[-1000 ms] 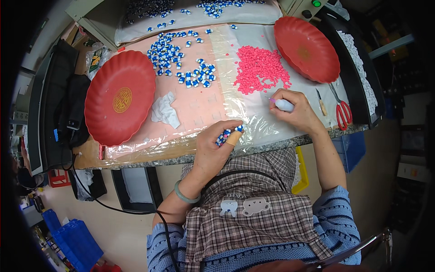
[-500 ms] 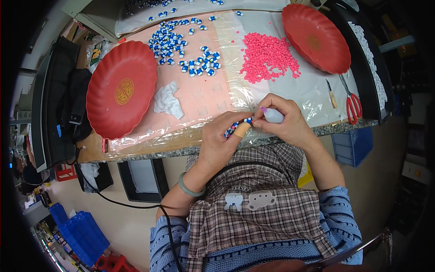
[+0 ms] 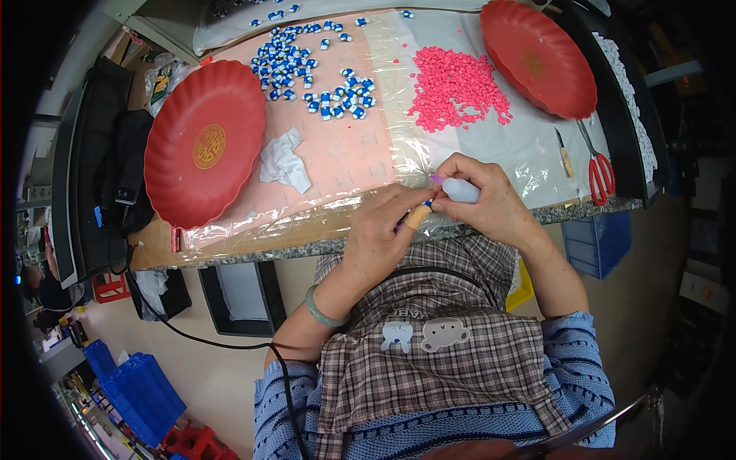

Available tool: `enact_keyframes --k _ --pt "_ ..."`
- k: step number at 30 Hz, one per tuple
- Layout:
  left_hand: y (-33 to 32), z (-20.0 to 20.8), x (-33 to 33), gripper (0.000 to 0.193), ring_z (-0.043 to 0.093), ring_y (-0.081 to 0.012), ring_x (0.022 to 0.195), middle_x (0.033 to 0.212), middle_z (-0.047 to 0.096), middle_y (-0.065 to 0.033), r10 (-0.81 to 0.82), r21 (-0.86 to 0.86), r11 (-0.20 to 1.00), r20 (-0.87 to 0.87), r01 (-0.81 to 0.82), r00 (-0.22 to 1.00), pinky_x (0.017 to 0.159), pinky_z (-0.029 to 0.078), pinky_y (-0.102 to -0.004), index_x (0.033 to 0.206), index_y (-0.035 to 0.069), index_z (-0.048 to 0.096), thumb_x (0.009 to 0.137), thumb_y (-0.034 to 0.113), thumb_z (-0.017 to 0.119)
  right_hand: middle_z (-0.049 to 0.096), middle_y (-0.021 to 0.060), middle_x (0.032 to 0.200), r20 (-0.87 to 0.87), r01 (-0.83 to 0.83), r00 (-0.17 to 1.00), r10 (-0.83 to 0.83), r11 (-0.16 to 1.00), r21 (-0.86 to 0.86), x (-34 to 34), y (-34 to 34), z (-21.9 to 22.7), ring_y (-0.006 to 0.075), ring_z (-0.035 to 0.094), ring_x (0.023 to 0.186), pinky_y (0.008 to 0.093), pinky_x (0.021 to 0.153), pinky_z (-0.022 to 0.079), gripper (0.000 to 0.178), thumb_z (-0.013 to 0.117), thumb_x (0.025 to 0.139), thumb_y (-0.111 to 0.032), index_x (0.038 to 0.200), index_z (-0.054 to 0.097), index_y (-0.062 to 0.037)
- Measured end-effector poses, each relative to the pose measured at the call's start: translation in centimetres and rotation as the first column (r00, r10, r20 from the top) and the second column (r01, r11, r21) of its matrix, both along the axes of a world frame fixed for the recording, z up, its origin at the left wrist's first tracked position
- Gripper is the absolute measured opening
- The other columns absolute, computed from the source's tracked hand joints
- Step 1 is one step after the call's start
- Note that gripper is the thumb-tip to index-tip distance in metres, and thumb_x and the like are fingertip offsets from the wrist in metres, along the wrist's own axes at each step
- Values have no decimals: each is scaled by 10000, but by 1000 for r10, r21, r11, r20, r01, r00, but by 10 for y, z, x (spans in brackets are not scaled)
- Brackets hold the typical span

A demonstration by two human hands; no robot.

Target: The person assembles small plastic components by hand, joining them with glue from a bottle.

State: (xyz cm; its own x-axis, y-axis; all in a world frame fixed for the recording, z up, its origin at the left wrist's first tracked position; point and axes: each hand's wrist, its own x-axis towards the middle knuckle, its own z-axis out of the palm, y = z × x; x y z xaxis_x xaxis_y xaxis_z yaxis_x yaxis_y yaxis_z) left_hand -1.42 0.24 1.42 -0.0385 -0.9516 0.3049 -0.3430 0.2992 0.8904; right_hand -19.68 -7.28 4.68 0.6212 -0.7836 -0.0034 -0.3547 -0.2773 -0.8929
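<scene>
Near the table's front edge, my right hand (image 3: 497, 205) is closed round a small white squeeze bottle (image 3: 462, 190) with a purple tip, which points left toward my left hand (image 3: 374, 234). My left hand is closed on small blue-and-white pieces (image 3: 428, 203); the fingers cover most of them. A tan finger cot (image 3: 416, 216) sits on its thumb. The fingertips of both hands meet at the piece. Beyond them lie a scattered heap of blue-and-white pieces (image 3: 282, 67) on the left and a heap of small pink pieces (image 3: 454, 86) on the right.
Two red scalloped trays flank the work, a left tray (image 3: 238, 176) and a right tray (image 3: 537, 46). Crumpled white tissue (image 3: 284, 162) lies beside the left one. To the right are a wooden-handled knife (image 3: 566, 159) and red-handled scissors (image 3: 600, 176). A black cable (image 3: 211, 343) hangs at left.
My left fingers now cover more of the blue-and-white pieces, which showed in a row before. The bottle's tip has shifted slightly left and up. Both hands keep their grip.
</scene>
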Motion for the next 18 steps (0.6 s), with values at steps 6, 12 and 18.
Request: enact_keyframes --k 6,12,18 --pt "-1 -5 -1 217 677 -268 800 895 683 -143 23 -60 998 33 -21 999 676 529 -320 1038 17 686 821 4 687 663 37 852 -53 46 998 -46 999 -3 7 3 5 97 615 770 255 689 505 250 757 766 -13 952 590 -16" --pt "3 -2 4 206 677 -257 814 912 692 -138 -17 0 1000 -24 17 1000 700 526 -319 1039 20 696 833 26 685 660 45 837 -11 44 999 -46 993 -112 3 7 3 88 612 762 248 671 492 327 803 717 -30 959 582 -29" --pt "2 -7 8 211 682 -278 819 916 694 -142 -64 -43 997 -132 59 989 713 529 -336 1036 14 684 826 29 682 593 4 752 106 90 990 -97 993 74 0 6 -10 56 539 679 218 591 432 350 807 708 -12 960 570 -57"
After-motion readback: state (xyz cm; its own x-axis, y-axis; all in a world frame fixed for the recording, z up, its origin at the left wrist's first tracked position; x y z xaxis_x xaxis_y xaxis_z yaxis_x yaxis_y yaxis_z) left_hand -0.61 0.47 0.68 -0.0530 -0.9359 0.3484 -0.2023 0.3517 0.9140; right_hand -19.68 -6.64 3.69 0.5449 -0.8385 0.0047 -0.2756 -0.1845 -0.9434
